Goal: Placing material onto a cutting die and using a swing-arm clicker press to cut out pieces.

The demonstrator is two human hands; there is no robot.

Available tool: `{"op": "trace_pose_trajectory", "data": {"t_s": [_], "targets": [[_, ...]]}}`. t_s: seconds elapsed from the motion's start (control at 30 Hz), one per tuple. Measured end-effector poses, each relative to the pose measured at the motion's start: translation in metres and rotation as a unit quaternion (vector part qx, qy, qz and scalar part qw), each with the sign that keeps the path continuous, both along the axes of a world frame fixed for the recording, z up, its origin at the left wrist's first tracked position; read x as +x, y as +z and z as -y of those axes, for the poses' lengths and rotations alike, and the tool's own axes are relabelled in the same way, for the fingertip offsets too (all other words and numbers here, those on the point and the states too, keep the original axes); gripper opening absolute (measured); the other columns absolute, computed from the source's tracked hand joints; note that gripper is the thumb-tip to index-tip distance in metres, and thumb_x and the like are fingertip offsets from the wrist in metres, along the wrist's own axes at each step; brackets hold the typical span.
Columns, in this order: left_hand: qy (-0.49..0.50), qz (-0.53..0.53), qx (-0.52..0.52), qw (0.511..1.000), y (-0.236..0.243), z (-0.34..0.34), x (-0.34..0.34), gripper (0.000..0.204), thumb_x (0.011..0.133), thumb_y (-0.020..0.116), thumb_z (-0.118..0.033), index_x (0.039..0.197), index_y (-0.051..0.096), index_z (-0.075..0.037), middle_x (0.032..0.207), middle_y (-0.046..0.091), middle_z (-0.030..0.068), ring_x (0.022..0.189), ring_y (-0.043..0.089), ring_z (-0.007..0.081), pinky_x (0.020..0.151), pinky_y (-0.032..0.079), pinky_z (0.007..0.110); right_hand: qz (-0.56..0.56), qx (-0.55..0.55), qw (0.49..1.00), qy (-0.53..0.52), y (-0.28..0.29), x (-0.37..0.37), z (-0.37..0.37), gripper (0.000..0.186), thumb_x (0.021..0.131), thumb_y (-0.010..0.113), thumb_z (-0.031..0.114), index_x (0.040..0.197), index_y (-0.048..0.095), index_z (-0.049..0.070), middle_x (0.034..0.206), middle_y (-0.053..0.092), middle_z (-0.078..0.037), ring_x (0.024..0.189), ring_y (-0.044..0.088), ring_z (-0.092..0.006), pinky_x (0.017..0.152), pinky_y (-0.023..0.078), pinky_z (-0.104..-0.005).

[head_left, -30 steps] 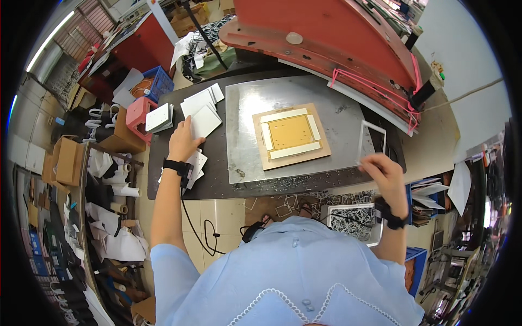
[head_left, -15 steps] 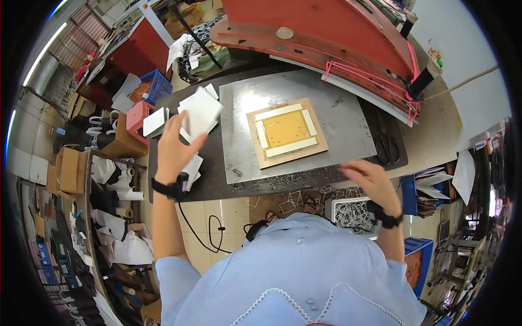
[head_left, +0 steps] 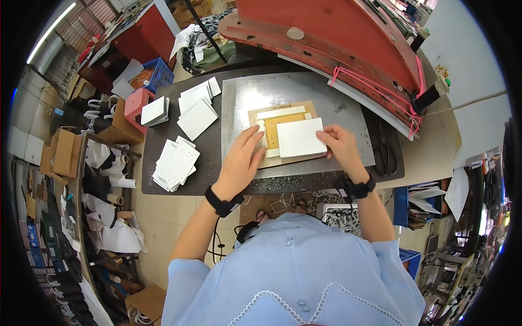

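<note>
White card [head_left: 300, 137] on brown die board [head_left: 283, 159], between both hands' fingers [head_left: 253, 137].

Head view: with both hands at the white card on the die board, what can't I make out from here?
- Die board: its centre is hidden by the white card.
- Left hand: the palm covers the board's left edge.
- Right hand: fingertip contact on the card's edge is too small to judge.
- Red press: its top is cut off by the picture's edge.
</note>
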State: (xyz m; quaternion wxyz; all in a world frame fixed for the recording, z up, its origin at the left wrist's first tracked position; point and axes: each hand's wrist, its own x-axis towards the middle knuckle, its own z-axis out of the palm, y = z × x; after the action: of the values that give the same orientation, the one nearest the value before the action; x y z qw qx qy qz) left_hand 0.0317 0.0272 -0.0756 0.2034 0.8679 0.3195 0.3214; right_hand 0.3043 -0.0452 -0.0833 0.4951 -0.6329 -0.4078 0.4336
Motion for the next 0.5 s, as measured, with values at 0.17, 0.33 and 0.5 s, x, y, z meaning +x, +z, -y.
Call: {"op": "trace_pose_trajectory", "data": {"t_s": [0.17,0.33,0.5], "targets": [[0.004,0.000,-0.060,0.998,-0.011,-0.017,0.010,0.024,0.094,0.058,-0.009,0.116,0.059,0.001,0.124,0.060,0.0171,0.111,0.059,0.0365,0.092,0.049,0.040,-0.016,-0.002,1.000,0.023,0.004,-0.011,-0.032,0.024,0.092,0.069,0.021,0.097,0.064,-0.002,0.070,0.063,-0.002,0.054,0.055,-0.0060,0.046,0.042,-0.0203],[0.014,0.021,-0.081,0.996,-0.020,-0.021,0.009,0.024,0.094,0.059,-0.011,0.117,0.061,-0.002,0.122,0.061,0.0163,0.107,0.060,0.0356,0.089,0.050,0.039,0.002,-0.021,0.999,0.036,0.000,-0.013,-0.045,0.026,0.092,0.067,0.021,0.098,0.063,-0.004,0.072,0.065,-0.004,0.054,0.058,-0.0082,0.046,0.045,-0.0215],[0.028,-0.057,-0.009,0.998,-0.015,-0.015,0.018,0.031,0.094,0.060,-0.015,0.123,0.061,-0.004,0.127,0.058,0.0131,0.104,0.060,0.0330,0.086,0.051,0.038,0.022,-0.031,0.999,0.033,-0.003,-0.012,-0.045,0.027,0.091,0.067,0.022,0.101,0.063,-0.004,0.071,0.065,-0.006,0.052,0.058,-0.0101,0.048,0.046,-0.0244]]}}
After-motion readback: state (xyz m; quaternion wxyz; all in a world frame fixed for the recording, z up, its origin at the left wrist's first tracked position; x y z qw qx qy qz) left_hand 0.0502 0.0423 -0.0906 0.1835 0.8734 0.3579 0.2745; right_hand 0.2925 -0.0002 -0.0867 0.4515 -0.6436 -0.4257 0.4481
